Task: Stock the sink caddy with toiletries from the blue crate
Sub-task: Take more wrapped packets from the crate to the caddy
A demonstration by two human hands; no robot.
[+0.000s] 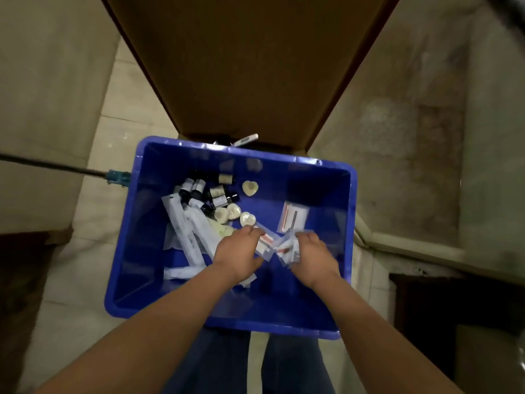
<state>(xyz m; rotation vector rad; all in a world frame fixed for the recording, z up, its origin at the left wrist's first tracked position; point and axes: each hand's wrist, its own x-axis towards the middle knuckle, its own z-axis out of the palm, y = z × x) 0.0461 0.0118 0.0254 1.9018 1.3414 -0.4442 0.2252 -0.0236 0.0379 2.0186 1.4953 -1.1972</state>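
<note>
Plastic first: pinching one clear sachet (265, 241) in the left hand (237, 253) and clutching a bunch of sachets (287, 250) in the right hand (312, 251), inside the blue crate (352, 200) toward its right wall, merge into one fist, lift clear of the rim. No sink caddy visible.
</note>
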